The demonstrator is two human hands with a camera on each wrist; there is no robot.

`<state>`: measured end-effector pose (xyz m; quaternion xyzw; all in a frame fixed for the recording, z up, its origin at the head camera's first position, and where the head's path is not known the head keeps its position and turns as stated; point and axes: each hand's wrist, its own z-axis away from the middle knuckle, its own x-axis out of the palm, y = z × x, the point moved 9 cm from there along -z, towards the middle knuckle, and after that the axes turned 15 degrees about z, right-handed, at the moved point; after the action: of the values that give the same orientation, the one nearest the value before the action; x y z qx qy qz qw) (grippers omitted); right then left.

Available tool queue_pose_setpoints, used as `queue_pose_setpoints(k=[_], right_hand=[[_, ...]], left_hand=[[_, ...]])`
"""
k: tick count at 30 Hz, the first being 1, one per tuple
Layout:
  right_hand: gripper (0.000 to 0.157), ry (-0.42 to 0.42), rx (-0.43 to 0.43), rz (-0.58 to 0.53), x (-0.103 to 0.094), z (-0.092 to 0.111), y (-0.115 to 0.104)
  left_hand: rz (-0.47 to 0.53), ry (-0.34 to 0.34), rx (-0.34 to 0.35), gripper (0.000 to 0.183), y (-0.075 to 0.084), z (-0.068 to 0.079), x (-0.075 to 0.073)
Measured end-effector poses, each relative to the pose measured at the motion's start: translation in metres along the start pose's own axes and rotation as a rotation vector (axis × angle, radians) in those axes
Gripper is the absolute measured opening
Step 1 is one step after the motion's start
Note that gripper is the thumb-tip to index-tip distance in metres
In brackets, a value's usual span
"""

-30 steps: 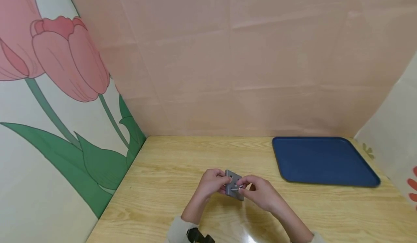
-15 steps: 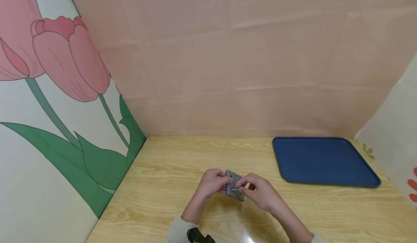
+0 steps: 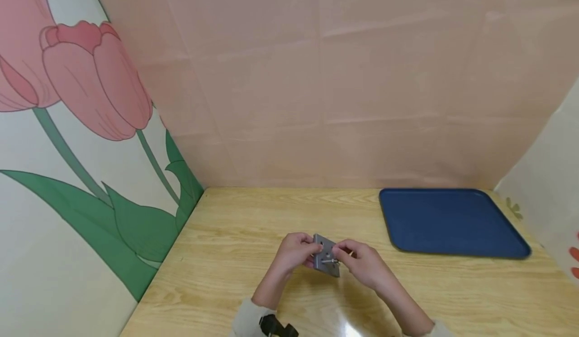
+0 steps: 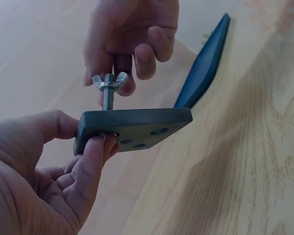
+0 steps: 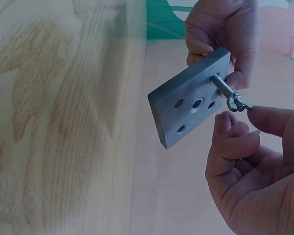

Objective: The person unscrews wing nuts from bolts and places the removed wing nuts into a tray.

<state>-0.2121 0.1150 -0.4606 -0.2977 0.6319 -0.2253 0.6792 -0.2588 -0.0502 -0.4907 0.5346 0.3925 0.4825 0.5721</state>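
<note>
In my left hand (image 3: 294, 252) is a thick grey metal plate (image 5: 188, 103) drilled with several holes, its edge between thumb and fingers. A threaded bolt (image 4: 108, 100) stands out from the plate near the gripped side, carrying a wing nut (image 4: 109, 83) close to its free end. My right hand (image 3: 364, 264) is at that end, the thumb tip right at a wing in the right wrist view. Its other fingers curl loosely below the nut, with a gap between index finger and thumb. The plate is held tilted above the wooden table (image 3: 253, 211).
A blue tray (image 3: 452, 221) lies at the back right of the table. A pinkish sheet (image 3: 316, 101) hangs behind the table, and a tulip-patterned panel (image 3: 97, 86) borders the left side. A pale panel (image 3: 549, 176) flanks the right.
My right fingers have shifted slightly up and away from the bolt end, where they pinched half a second ago, so the wing nut shows again. The left hand and plate stay nearly still.
</note>
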Motion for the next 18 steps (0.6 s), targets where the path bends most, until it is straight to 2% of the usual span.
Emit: queue_pose_setpoints(k=[8,18], right_hand=[[0.023,-0.055,-0.026,0.019,0.0034,0.003,-0.0026],[0.02,-0.088,-0.127,0.031,0.0042,0.0072,-0.0093]], left_hand=[[0.008,0.01,0.009,0.018,0.0031,0.0029,0.0005],[0.002,0.002,0.012,0.018,0.0024,0.0033,0.0012]])
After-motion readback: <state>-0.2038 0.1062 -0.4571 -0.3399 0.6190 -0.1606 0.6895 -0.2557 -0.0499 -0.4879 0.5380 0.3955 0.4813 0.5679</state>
